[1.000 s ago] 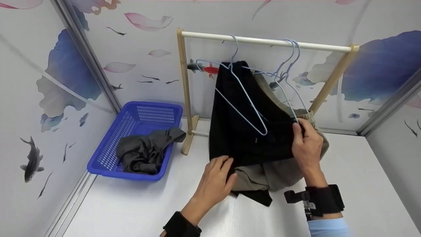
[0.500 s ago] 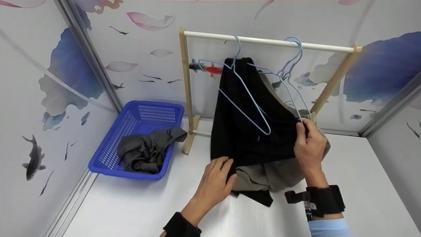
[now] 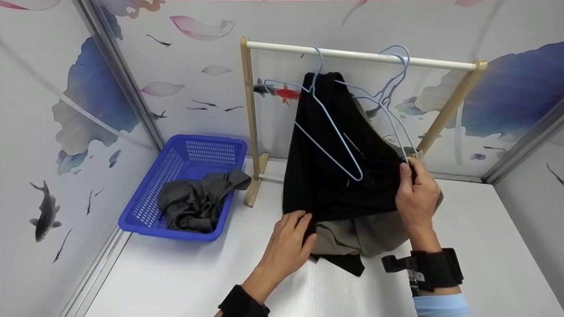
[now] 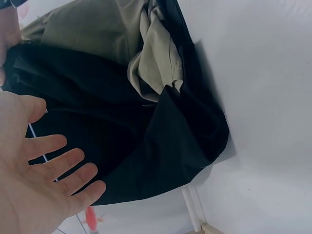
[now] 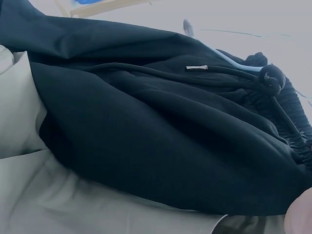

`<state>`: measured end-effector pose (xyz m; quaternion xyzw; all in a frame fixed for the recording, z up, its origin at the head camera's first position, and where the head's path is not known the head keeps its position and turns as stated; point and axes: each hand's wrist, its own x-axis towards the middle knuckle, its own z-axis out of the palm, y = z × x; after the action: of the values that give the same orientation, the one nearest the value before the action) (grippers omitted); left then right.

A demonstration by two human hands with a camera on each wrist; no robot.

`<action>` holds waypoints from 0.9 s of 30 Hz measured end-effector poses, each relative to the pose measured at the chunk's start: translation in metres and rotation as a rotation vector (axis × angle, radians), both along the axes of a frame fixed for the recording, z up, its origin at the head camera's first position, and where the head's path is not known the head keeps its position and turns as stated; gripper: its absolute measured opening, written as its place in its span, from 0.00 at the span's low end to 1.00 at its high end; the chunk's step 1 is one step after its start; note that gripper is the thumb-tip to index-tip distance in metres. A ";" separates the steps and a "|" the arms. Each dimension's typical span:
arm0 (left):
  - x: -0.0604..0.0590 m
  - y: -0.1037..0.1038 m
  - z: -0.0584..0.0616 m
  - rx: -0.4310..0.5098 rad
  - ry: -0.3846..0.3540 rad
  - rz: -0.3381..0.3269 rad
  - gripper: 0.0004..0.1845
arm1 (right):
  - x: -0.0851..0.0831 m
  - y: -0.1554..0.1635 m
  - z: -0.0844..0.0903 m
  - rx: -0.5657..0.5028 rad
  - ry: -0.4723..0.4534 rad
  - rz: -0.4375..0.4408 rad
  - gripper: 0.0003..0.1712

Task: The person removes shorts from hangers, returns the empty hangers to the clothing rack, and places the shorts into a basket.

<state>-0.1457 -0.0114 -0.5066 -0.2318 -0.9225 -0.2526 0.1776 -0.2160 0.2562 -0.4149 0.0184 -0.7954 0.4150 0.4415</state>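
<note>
Black drawstring pants (image 3: 348,193) hang at the rack, their waistband stretched down to the right. My right hand (image 3: 418,198) pinches the waistband's right end between thumb and fingers, where a blue wire hanger's arm meets it. My left hand (image 3: 286,246) lies at the lower left of the pants; in the left wrist view its fingers (image 4: 73,161) are extended and relaxed, and contact is unclear. A blue hanger (image 3: 337,132) hangs in front of the pants. The right wrist view shows the knotted drawstring (image 5: 272,80). A khaki garment (image 3: 379,233) is partly hidden behind the black cloth.
A white rail (image 3: 282,46) on wooden posts carries the hangers, two of their hooks (image 3: 406,66) close together at right. To the left, a blue basket (image 3: 132,226) holds a dark grey garment (image 3: 189,202). Printed wall panels enclose the white tabletop (image 3: 176,277).
My right hand has shifted slightly right with the waistband. The top of the black pants has risen a little, and the right-hand hangers have swung and shifted on the rail. My left hand stays put.
</note>
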 end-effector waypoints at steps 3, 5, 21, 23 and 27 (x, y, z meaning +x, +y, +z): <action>0.000 0.000 0.000 0.000 0.007 -0.001 0.23 | 0.000 0.000 0.000 -0.010 0.000 -0.008 0.10; -0.001 0.000 0.000 0.003 0.013 -0.002 0.23 | 0.000 0.001 0.000 -0.017 0.006 0.002 0.10; -0.002 0.004 -0.004 0.032 -0.031 -0.002 0.23 | 0.007 0.005 -0.017 -0.025 0.061 0.055 0.07; -0.002 0.004 -0.005 0.033 -0.031 0.002 0.23 | 0.008 0.005 -0.021 -0.042 0.042 0.062 0.08; -0.002 0.004 -0.006 0.037 -0.025 0.009 0.23 | 0.011 0.005 -0.027 -0.060 0.003 0.081 0.08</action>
<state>-0.1479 -0.0072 -0.5127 -0.2210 -0.9209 -0.2714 0.1716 -0.2048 0.2615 -0.4422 0.0381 -0.7805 0.4561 0.4259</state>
